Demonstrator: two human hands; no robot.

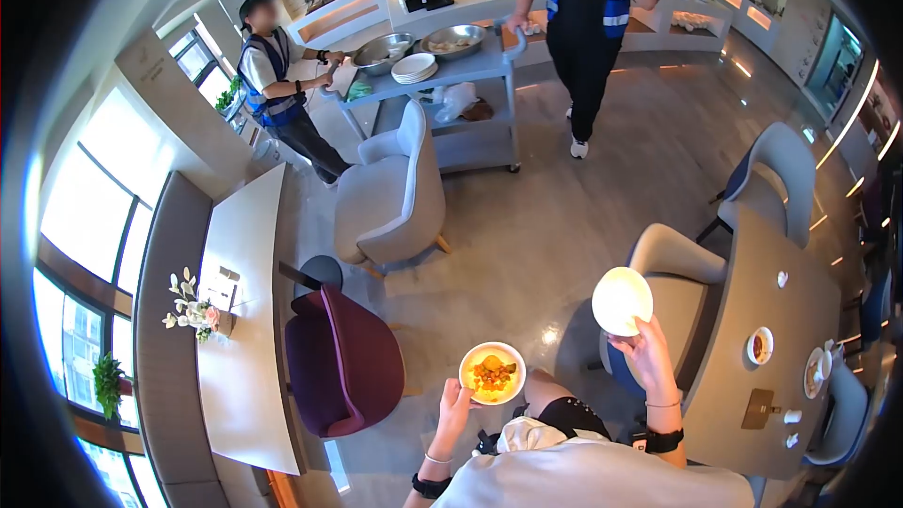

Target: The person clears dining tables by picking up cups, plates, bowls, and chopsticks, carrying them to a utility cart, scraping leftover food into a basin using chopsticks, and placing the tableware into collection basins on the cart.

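My left hand [455, 404] grips the rim of a white bowl [492, 373] with orange and yellow food pieces in it. The bowl is held in front of my body, over the floor. To the right and higher, my right hand [645, 343] holds a round white dish [622, 301] by its lower edge. No food shows on this bright dish. The two dishes are apart from each other.
A grey cart [470, 75] with metal basins and stacked plates [414, 68] stands ahead, a person at each end. A purple chair [343, 362] is at left. The right table [771, 273] bears a small bowl [760, 345] and used dishes.
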